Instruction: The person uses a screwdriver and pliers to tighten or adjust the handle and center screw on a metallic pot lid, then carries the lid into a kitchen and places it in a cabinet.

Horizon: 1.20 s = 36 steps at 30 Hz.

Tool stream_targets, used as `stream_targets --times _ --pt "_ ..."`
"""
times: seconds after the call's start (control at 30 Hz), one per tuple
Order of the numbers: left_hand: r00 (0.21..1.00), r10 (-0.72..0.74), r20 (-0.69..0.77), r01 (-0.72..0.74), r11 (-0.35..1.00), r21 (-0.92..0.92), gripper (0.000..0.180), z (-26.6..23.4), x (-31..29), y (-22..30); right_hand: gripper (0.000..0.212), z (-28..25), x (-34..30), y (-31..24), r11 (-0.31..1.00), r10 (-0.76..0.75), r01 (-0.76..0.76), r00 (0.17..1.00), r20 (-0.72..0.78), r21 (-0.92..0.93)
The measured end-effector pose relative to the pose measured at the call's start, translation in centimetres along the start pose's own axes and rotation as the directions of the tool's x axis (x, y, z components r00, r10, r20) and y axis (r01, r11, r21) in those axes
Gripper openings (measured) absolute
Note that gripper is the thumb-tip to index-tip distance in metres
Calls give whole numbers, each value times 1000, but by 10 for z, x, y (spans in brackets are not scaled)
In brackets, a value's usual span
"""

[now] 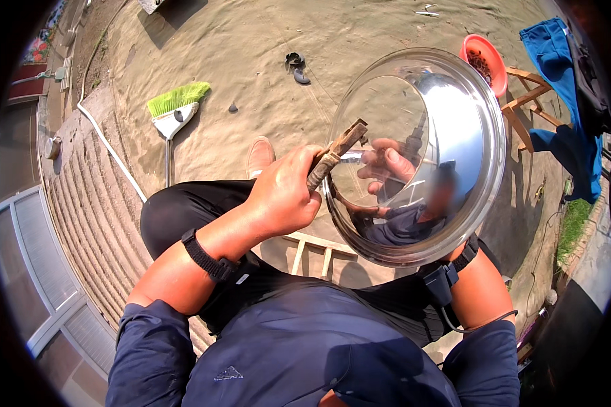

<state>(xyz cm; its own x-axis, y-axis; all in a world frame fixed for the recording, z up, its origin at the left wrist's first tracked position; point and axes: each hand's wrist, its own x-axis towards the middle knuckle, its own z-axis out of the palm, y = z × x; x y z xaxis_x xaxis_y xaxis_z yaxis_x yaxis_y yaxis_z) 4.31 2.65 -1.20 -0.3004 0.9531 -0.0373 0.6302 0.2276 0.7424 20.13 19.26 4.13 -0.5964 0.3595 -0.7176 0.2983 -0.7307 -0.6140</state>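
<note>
My left hand (286,193) is closed around a worn brown hand tool (338,152) with a rough, stubby head; its exact kind is hard to make out. The tool's head stands at the left rim of a large shiny metal basin (485,183), tilted up in front of me. My right forearm (489,281) passes behind the basin's lower edge, and that hand's fingers are hidden. A hand-shaped image and a dark figure on the polished inside look like reflections. Black straps circle both wrists.
A green-bristled broom (176,102) lies at the left by a white hose (108,142). Black fragments (294,62) lie ahead. At right, a red bowl (499,78) of brown bits sits by a wooden stand (523,108) and blue garment (553,61). Wooden slats (319,247) show below me.
</note>
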Motion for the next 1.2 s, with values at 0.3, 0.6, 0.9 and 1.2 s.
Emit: stream_targets --times 0.3,0.6,0.9,1.2 --pt "988 138 -64 -119 964 237 75 1 9 8 37 -22 10 13 977 -37 -7 978 204 212" --pt "976 161 -144 -112 947 299 80 1 10 1 27 -16 -5 7 985 -131 123 989 62 124" --pt "962 195 -191 -153 965 212 72 -4 16 -7 24 -11 -11 -4 993 -96 96 995 3 71" --pt "979 120 -166 -95 984 150 61 -7 12 -14 22 -32 0 6 994 -80 73 993 88 81"
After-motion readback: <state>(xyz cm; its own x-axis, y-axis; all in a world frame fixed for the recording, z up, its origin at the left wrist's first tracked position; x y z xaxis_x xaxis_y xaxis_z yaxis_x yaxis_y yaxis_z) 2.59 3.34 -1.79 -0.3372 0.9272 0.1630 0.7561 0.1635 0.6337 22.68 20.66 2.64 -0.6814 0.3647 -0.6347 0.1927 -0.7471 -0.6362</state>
